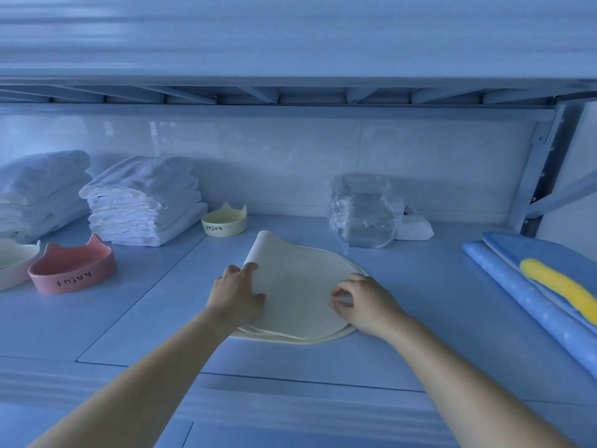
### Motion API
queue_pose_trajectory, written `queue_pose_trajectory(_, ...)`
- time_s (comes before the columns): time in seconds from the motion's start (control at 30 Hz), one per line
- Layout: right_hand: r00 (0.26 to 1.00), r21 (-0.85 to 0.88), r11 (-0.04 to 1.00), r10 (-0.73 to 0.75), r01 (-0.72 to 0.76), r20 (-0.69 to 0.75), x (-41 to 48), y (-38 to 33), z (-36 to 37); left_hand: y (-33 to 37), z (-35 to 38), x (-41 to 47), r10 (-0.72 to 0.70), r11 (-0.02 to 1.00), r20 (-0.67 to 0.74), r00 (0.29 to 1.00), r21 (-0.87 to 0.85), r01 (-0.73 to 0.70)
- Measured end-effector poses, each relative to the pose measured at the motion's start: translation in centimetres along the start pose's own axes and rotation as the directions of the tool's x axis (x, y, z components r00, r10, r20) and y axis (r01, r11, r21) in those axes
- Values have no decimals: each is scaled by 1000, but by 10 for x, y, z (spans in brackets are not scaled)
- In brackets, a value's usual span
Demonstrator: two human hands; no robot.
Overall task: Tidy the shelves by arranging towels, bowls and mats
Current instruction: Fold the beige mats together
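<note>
centre frame, mat step: left hand (237, 294) grips curled edge of top mat (292, 279), right hand (366, 307) pinches its right side. next: flatten, align edges.

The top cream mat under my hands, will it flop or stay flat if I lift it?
Probably floppy: the top mat curls over where the left hand lifts its edge, so it would likely sag held by one side. It looks thin, probably light. Pushed, it may slide off the stack beneath.
</note>
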State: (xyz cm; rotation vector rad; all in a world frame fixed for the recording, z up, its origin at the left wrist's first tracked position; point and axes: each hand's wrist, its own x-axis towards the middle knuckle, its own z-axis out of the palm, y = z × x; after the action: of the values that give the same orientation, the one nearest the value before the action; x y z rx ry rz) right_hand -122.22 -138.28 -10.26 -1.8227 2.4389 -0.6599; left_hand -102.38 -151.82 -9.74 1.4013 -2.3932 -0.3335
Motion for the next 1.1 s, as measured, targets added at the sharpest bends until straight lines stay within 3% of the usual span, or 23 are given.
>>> queue_pose_trajectory(0.1,998,-63,997,-50,52,28,-3,-4,6,6,1,-6,14,998,-44,999,60,-11)
queue_pose_trajectory(0.23,999,-13,1000,-29,28,-24,-7,-2,13,12,4,-12,62,985,-93,994,165,-46)
queue_pose_trajectory(0.37,999,28,999,-28,29,-34,-10,0,15,9,6,-13,-17,981,-76,997,190,31)
queue_pose_trajectory(0.5,998,50,998,-36,39,-49,-10,0,14,1,7,-13,-98,990,-54,994,92,103)
queue_pose_trajectory(0.8,988,90,995,-33,47,-154,-15,-2,8,10,13,-25,5,986,-212,977,163,30)
queue_pose_trajectory(1.1,964,-65,970,222,-234,-149,-17,-9,9,8,17,-28,21,989,-254,967,149,17)
